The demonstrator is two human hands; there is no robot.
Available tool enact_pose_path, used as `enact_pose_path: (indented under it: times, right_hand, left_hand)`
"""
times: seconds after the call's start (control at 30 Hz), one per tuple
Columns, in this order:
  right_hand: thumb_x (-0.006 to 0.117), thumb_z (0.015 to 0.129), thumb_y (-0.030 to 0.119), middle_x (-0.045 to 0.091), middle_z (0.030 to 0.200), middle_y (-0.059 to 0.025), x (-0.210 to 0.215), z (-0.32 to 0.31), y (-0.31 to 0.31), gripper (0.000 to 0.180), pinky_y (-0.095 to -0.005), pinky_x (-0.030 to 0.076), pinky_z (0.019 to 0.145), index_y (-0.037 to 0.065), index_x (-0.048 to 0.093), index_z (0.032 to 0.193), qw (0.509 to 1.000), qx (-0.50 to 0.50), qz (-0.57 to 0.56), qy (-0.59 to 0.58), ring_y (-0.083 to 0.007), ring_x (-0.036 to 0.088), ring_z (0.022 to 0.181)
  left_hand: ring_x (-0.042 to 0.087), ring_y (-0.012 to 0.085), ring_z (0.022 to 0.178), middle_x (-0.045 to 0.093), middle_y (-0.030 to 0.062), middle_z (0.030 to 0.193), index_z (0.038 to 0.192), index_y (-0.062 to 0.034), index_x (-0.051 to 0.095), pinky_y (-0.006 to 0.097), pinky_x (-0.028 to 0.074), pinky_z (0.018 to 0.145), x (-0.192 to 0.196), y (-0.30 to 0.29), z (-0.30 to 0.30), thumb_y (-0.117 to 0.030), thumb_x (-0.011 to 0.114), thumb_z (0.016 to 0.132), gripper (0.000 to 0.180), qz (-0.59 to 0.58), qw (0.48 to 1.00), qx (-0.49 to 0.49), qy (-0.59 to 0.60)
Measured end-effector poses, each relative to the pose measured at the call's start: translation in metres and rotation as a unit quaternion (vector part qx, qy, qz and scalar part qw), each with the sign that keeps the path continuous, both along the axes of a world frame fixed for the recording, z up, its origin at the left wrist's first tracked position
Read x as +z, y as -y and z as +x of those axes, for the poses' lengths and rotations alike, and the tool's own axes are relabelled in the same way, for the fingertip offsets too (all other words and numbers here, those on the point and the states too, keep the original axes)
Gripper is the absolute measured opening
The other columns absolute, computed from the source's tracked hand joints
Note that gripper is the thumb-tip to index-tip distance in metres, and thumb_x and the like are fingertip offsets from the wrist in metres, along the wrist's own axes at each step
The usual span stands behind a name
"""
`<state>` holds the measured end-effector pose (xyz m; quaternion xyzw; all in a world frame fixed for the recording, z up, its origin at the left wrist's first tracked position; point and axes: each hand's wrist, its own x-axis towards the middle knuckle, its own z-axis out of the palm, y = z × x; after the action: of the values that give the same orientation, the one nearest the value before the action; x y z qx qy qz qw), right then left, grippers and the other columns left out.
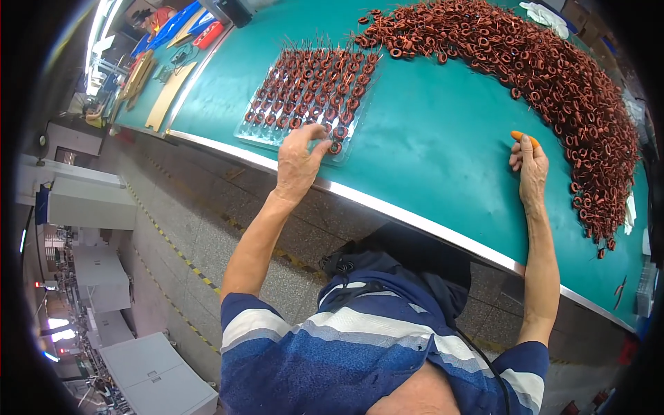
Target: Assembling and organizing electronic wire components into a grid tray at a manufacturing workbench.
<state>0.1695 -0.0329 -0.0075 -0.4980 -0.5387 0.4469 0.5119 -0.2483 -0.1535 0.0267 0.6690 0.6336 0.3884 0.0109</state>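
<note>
My left hand (301, 156) is over the near edge of a clear plastic tray (249, 133), its thumb and forefinger bent into a pinch. A small ring coil wound with copper-coloured wire (335, 147) lies right at the fingertips; whether they grip a coil is hidden. Rows of such coils (315, 76) fill the tray, wire leads sticking up at its far side. My right hand (530, 162) hovers farther right above the table, fingers curled and thumb pressed to the forefinger. An orange finger cover (524, 139) shows at that fingertip; anything inside the grip cannot be made out.
A big heap of loose coils (553, 76) curves along the far and right side of the green table (429, 138). White gloves (546, 17) lie behind it. Pliers (620, 292) rest near the right end. Cardboard strips (170, 95) and a red bin (208, 34) are at far left.
</note>
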Motion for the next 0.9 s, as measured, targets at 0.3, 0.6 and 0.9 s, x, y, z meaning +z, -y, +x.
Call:
enact_pose_path:
  times: [0.3, 0.6, 0.9]
  right_hand:
    - [0.049, 0.099, 0.032, 0.055, 0.072, 0.0008, 0.010, -0.004, -0.006, 0.036, -0.0206, 0.038, 0.052, 0.000, 0.064, 0.108, 0.998, -0.025, -0.001, 0.049, -0.0056, 0.047, 0.058]
    - [0.055, 0.094, 0.029, 0.059, 0.071, -0.0032, 0.013, 0.015, 0.012, 0.030, -0.0265, 0.045, 0.054, 0.000, 0.064, 0.096, 0.994, -0.057, 0.007, 0.089, -0.0100, 0.055, 0.058]
    - [0.058, 0.090, 0.017, 0.066, 0.083, -0.0125, 0.030, 0.025, 0.005, 0.022, -0.0322, 0.050, 0.066, -0.001, 0.065, 0.098, 0.950, -0.106, 0.211, 0.203, -0.0211, 0.062, 0.072]
  left_hand:
    - [0.061, 0.0200, 0.071, 0.063, 0.0150, 0.082, 0.093, 0.0055, 0.062, 0.038, 0.053, 0.067, 0.165, 0.032, 0.126, 0.000, 0.056, 0.076, 0.019, 0.229, 0.831, -0.386, 0.329]
    - [0.061, 0.0198, 0.074, 0.062, 0.0131, 0.084, 0.093, 0.0028, 0.062, 0.037, 0.051, 0.068, 0.139, 0.090, 0.153, -0.002, 0.057, 0.077, 0.018, 0.173, 0.665, -0.599, 0.411]
    - [0.060, 0.0196, 0.077, 0.061, 0.0112, 0.086, 0.093, 0.0001, 0.062, 0.036, 0.050, 0.070, 0.129, 0.100, 0.071, -0.005, 0.059, 0.079, 0.016, 0.173, 0.622, -0.654, 0.395]
